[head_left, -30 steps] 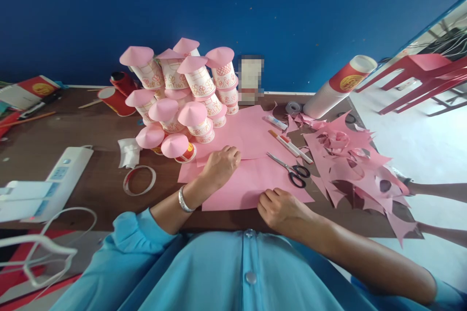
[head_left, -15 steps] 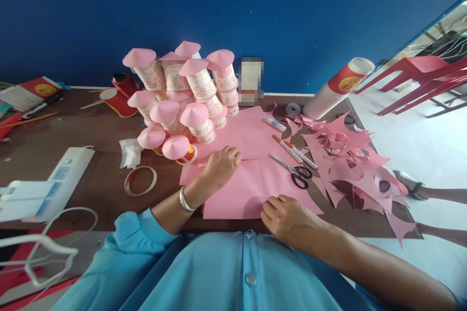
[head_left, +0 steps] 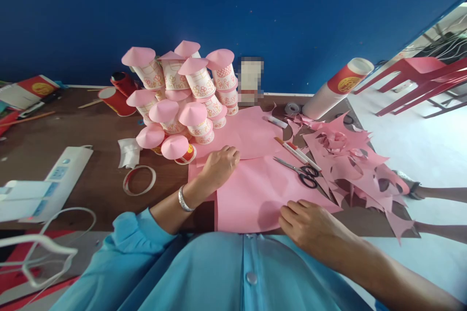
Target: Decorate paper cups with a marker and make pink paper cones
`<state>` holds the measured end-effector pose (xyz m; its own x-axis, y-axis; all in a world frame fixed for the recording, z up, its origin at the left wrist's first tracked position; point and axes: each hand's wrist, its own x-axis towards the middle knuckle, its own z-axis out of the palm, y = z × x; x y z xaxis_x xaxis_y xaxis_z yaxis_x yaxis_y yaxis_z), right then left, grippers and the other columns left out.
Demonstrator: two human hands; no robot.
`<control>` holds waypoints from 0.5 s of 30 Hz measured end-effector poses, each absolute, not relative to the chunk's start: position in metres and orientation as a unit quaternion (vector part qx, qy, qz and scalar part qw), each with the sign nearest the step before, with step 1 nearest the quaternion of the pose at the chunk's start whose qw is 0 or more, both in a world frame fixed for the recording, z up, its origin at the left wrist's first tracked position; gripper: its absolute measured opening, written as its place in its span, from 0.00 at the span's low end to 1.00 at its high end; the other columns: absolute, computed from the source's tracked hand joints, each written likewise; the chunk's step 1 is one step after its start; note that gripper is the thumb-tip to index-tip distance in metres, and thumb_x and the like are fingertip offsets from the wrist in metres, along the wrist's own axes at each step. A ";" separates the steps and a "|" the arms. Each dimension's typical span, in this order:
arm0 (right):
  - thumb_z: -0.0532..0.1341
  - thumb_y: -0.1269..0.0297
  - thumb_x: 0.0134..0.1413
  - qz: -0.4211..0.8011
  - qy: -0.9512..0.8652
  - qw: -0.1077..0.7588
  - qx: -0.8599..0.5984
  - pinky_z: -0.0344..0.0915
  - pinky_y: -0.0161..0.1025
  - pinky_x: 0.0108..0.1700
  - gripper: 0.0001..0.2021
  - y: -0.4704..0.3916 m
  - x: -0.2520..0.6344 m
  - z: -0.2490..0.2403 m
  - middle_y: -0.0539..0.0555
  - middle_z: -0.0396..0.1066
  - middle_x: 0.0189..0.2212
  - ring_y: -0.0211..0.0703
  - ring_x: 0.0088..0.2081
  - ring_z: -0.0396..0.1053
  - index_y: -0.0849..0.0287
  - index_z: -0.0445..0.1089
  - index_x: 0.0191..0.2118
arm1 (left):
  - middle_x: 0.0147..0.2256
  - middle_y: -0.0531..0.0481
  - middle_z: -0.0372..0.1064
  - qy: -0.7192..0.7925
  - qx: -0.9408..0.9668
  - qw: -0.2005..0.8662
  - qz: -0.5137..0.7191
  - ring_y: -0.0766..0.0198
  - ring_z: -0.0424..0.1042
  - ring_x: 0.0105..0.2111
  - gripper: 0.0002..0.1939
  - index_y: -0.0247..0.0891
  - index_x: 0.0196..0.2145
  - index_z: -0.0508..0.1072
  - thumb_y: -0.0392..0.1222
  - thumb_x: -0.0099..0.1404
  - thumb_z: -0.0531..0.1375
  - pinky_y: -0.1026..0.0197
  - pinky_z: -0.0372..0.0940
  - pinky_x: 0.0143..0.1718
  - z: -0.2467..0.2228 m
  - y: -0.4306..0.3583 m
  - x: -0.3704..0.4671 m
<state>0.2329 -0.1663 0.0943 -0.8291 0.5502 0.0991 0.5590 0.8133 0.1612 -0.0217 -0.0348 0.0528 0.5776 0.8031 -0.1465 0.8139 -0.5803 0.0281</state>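
My right hand is closed on the near edge of the lower pink paper sheet, at the front of the table. The sheet bulges slightly beside the fingers. Farther in, my left hand rests with curled fingers at the edge of the upper pink paper sheet; its fingertips are partly hidden. Black-handled scissors lie on the lower sheet, beyond my right hand. Two markers and a glue stick lie behind the scissors.
Paper-cup towers with pink cone roofs stand at the back left. Pink scraps cover the right side, near a tall stack of cups. A tape roll and power strip lie left. Another person's legs show at right.
My right hand has moved right and slightly toward me, dragging the lower pink sheet along. The scissors and markers have shifted right with it. My left hand stays almost in place.
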 end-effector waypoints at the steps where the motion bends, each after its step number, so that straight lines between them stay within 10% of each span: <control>1: 0.61 0.81 0.54 -0.091 -0.951 0.016 -0.294 0.50 0.42 0.32 0.13 -0.167 0.234 0.094 0.49 0.68 0.24 0.42 0.27 0.64 0.56 0.62 0.29 | 0.43 0.40 0.75 0.456 0.887 0.046 -0.057 0.54 0.76 0.43 0.17 0.34 0.45 0.76 0.22 0.71 0.51 0.58 0.66 0.31 0.053 -0.035 -0.021; 15: 0.59 0.86 0.48 -0.039 -0.948 0.020 -0.315 0.53 0.42 0.32 0.15 -0.169 0.244 0.096 0.48 0.69 0.24 0.42 0.26 0.65 0.55 0.61 0.27 | 0.42 0.40 0.75 0.451 0.890 0.048 -0.046 0.53 0.75 0.43 0.16 0.34 0.45 0.76 0.22 0.70 0.52 0.58 0.65 0.30 0.052 -0.035 -0.021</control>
<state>0.2443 -0.1692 0.0957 -0.8006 0.5959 0.0634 0.5991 0.7983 0.0618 -0.0213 -0.0348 0.0518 0.5894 0.7982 -0.1243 0.8069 -0.5890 0.0438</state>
